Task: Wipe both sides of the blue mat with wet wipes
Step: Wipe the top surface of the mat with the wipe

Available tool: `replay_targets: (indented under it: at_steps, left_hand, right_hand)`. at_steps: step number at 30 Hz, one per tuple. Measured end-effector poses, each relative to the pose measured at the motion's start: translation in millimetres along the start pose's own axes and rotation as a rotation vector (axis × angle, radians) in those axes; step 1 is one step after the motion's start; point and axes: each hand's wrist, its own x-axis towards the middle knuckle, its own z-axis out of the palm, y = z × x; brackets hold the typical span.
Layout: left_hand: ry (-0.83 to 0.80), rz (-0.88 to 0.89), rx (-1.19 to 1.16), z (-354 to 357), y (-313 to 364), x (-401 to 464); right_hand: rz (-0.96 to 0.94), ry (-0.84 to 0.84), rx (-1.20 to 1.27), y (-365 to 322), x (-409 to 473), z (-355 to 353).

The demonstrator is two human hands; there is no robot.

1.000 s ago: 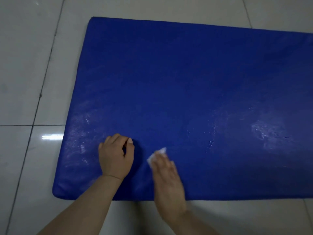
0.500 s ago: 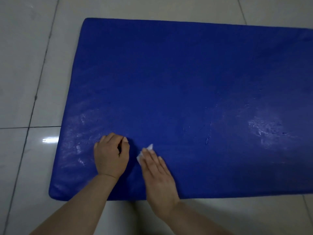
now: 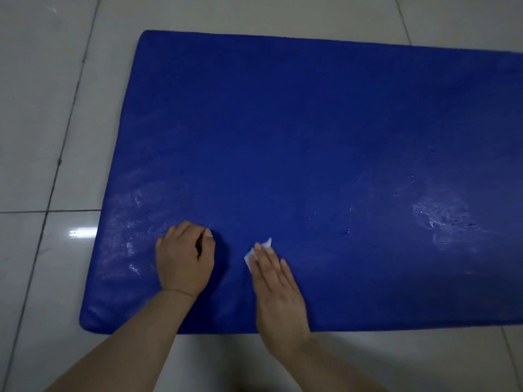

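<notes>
Wiping in progress: right hand lies flat, fingers straight and together, pressing a wipe onto the mat; only a white corner of the wipe shows beyond the fingertips, the rest is hidden under them. The flat palm likely spreads pressure so the thin wipe slides without bunching. Left hand sits just beside the right, apart from it, fingers curled into a loose fist with the thumb against them, resting on the mat; nothing visible inside it. Probable purpose: bracing body weight and pinning the mat so it does not creep across the floor under the strokes. Mat lies flat on the tiled floor, spreading ahead of both hands and well off to the right, its near edge under both wrists. Wet sheen shows left of the left hand and far to the right of the right hand; the stretch ahead looks duller, possibly not yet done. Underside not yet reached, judging by the mat's lie.
</notes>
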Motion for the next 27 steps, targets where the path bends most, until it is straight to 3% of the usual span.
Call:
replay_targets:
  at_steps: [2,5,7,14,16,20,22,27]
  left_hand:
    - [-0.002,-0.006,-0.001,-0.1,0.4,0.4]
    - [0.01,-0.005,0.014,0.9,0.8,0.8]
    - [0.019,0.0,0.03,1.4,0.5,1.1]
    - [0.015,0.002,0.02,0.4,2.4,1.5]
    - [0.014,-0.003,0.016,0.5,2.0,1.2]
    - [0.007,-0.01,0.039,2.2,2.5,1.3]
    - [0.007,-0.009,0.053,3.2,2.2,1.7]
    - [0.023,0.013,0.035,1.6,2.0,1.0]
  right_hand:
    - [0.065,0.016,-0.023,28.7,16.9,-9.1]
    - [0.468,0.057,-0.045,91.3,31.1,-32.2]
    - [0.55,0.049,-0.018,103.8,40.5,-35.8]
    - [0.014,0.019,0.05,28.9,58.3,-7.7]
    - [0.004,0.063,0.016,51.4,61.0,-13.8]
    - [0.371,0.06,-0.081,114.6,70.2,-29.8]
    - [0.422,0.073,-0.053,105.8,79.9,-28.2]
    - [-0.029,0.061,0.03,32.4,84.5,-3.6]
